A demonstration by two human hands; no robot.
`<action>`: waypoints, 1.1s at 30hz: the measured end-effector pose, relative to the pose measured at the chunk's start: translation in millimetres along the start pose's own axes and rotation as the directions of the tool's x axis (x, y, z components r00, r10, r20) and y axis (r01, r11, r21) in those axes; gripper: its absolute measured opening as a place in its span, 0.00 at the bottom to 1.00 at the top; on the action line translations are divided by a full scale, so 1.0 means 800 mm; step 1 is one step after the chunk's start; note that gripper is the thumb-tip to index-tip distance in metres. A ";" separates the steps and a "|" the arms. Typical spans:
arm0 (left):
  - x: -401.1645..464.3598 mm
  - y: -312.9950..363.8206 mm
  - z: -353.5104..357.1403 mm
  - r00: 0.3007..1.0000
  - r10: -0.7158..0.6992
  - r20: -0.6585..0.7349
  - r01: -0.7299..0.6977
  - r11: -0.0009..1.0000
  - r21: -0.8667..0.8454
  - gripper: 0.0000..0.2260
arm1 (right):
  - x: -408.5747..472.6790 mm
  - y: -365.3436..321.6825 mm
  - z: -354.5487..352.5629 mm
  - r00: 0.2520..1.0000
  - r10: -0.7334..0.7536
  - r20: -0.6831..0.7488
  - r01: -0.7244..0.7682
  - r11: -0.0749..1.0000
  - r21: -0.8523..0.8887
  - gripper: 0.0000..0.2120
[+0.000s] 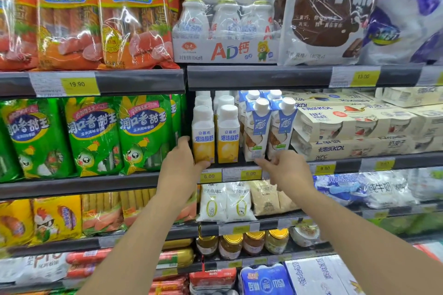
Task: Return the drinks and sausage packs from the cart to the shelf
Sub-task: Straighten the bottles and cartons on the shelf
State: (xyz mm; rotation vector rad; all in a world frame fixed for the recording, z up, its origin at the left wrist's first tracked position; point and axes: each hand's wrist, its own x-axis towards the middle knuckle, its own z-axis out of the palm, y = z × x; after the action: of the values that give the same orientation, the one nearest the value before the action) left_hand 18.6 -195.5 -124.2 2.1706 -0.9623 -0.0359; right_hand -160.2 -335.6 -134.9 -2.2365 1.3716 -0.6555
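Two bare forearms reach up from the bottom of the view to the front edge of the middle shelf [239, 170]. The left hand [183, 163] wraps the left side of the yellow bottle [203, 136], thumb under its base and fingers behind, so it is clamped on that bottle, which stands upright at the shelf's front edge with its twin touching on the right. The right hand [285, 167] sits just below and in front of the blue carton [257, 132], fingertips [260, 161] at its lower corner; whether they pinch it I cannot tell. Both drinks stand with long axes vertical, directly ahead of the hands, so the likely move is a straight push back into the rows. Farther left hang green sausage packs [91, 136]; no cart is in view.
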 end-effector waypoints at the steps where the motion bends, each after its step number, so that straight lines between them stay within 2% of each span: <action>1: 0.000 0.001 0.001 1.000 -0.001 0.000 0.001 1.000 0.002 0.28 | 0.001 0.001 -0.001 1.000 0.000 0.000 0.000 1.000 -0.016 0.27; 12: 0.005 0.004 0.005 1.000 -0.009 -0.019 0.009 0.999 0.040 0.25 | 0.011 -0.004 -0.001 1.000 0.006 0.004 -0.006 1.000 -0.013 0.27; 19: 0.005 0.004 0.007 1.000 -0.020 -0.017 0.020 0.999 0.042 0.26 | 0.010 0.003 -0.007 0.999 0.005 0.037 -0.008 0.998 0.070 0.27; 26: 0.006 0.006 0.004 0.999 -0.034 0.005 0.033 0.998 0.061 0.27 | 0.009 0.039 -0.028 0.991 0.092 0.094 -0.098 0.994 0.053 0.26; 33: 0.007 0.008 0.004 0.999 -0.034 0.017 0.032 0.997 0.063 0.25 | 0.015 0.037 -0.031 0.985 0.138 0.100 -0.141 0.990 0.027 0.26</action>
State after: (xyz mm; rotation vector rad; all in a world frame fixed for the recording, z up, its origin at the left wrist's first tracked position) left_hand 18.0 -204.2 -121.2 2.2477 -0.9497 -0.0421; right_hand -190.5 -361.5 -130.5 -2.0942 1.4416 -0.5105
